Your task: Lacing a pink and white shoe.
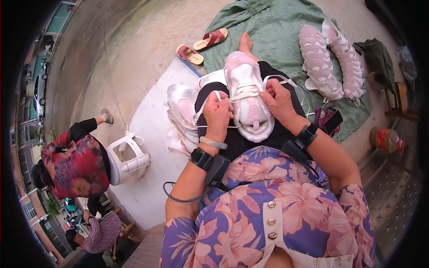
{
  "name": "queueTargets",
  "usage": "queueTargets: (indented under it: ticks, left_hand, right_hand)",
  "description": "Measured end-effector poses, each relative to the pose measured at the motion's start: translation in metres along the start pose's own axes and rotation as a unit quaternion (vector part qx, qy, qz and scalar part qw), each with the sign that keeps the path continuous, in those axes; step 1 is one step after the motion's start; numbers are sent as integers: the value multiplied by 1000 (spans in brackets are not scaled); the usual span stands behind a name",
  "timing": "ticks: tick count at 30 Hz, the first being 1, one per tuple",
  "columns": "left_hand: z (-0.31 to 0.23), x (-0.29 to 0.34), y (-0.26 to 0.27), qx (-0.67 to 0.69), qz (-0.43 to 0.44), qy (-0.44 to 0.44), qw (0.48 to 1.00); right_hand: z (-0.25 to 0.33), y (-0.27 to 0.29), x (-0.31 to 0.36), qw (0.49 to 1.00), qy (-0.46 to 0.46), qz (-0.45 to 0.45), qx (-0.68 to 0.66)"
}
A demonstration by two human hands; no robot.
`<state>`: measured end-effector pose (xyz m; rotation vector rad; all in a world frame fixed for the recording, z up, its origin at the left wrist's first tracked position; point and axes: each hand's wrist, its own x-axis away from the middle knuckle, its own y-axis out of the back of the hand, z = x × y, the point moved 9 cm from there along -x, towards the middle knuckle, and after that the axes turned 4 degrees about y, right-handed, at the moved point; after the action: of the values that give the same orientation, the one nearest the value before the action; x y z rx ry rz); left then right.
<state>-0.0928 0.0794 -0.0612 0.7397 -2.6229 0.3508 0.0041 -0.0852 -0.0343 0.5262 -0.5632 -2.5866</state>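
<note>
A pink and white sneaker (248,110) rests on my lap between my thighs, its toe pointing away from me. White shoelace (244,95) crosses its upper and is drawn taut sideways between my hands. My left hand (217,114) is closed, fingers curled around one stretch of lace at the shoe's left side. On the other side, my right hand (278,100) pinches the lace between thumb and fingers, close to the tongue. Loose lace trails over both my thighs. Another white shoe part lies partly hidden beyond my left thigh.
Stacked pink and white shoe uppers (182,105) lie left of me on a white sheet (147,111). Two curved rows of uppers (315,62) sit on a green cloth (272,27). Red slippers (210,39), a phone (333,123), an oil bottle (387,140), a white stool (127,154) and other people surround me.
</note>
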Motion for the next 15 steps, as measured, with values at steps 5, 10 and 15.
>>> queueTargets:
  ticks: [5,10,15]
  left_hand:
    - [-1,-4,-2,20,6,-21,1000]
    - [-1,-3,1,10,2,-39,999]
    - [-3,-2,-1,14,7,-40,999]
  right_hand:
    - [-21,8,14,990,-129,10,-50]
    - [41,14,2,993,82,18,81]
    - [74,-23,5,954,228,110,160]
